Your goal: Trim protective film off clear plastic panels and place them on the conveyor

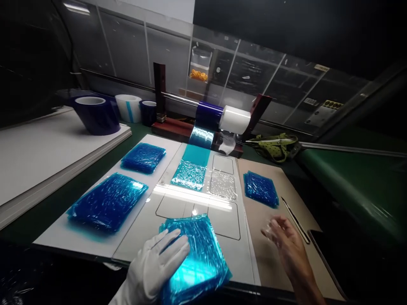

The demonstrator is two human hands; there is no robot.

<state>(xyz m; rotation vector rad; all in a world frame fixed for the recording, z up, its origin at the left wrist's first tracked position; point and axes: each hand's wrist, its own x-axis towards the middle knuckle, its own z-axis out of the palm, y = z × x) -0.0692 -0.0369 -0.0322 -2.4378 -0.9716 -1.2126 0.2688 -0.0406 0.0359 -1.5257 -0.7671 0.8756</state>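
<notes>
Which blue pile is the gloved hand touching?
The nearest pile, at the board's front edge. The left hand rests on it; the other three piles lie untouched.

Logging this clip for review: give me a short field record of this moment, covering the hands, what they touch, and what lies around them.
left hand: gloved white, flat on the near stack of blue film sheets
right hand: bare, open, fingers spread over the tan board, holding nothing
near right hand: thin metal tool, small blue stack
left of centre: two blue stacks on a white board
behind: film rolls on a dispenser bar
far left: spare rolls
</notes>
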